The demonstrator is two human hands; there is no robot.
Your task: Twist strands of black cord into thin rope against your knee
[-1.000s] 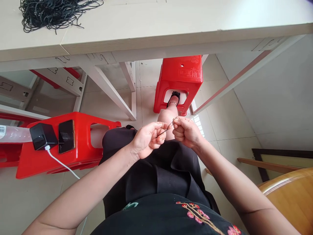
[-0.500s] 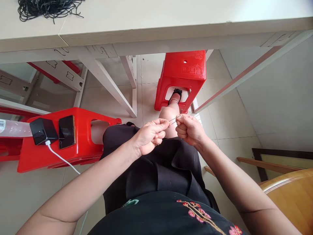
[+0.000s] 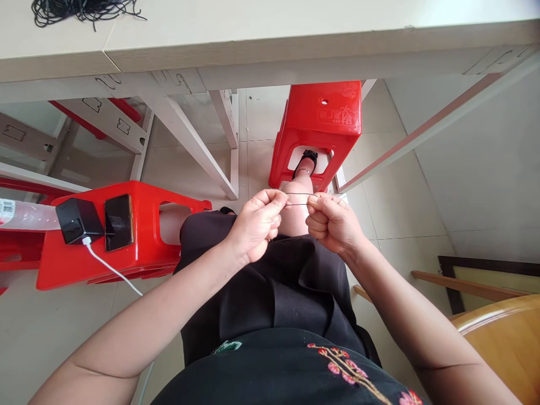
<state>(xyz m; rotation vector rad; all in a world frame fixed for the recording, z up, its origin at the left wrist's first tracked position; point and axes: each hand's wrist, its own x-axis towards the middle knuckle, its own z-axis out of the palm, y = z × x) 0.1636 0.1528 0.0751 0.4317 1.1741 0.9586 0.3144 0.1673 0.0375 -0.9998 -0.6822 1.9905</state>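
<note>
The **left hand (image 3: 255, 225)** is closed narrow, its thumb and curled fingers pinching one end of a **thin black cord (image 3: 298, 199)**. The **right hand (image 3: 333, 224)** is curled into a tight fist around the other end, with the thumb pressed on top. The cord runs as 2 taut, nearly parallel strands across the small gap between the hands, directly above the person's **bare knee (image 3: 295, 216)**, which comes out from under a **black skirt (image 3: 270, 287)**.

Straight ahead of the hands, well beyond them, a **red plastic stool (image 3: 324, 118)** stands near a **foot in a black shoe (image 3: 310, 160)**. Farther ahead, a **tangled pile of black cord (image 3: 80, 8)** lies on a **cream table (image 3: 270, 34)**, up and to the left.

Just left of the left hand, a **second red plastic stool (image 3: 139, 247)** holds a **phone (image 3: 118, 222)** and a **black charger (image 3: 79, 220)** with a **white cable (image 3: 112, 270)**. Beside the charger lies a **clear plastic bottle (image 3: 21, 215)**; its contents are too washed out to tell. A **wooden chair (image 3: 502, 337)** sits well to the right of the right hand.
</note>
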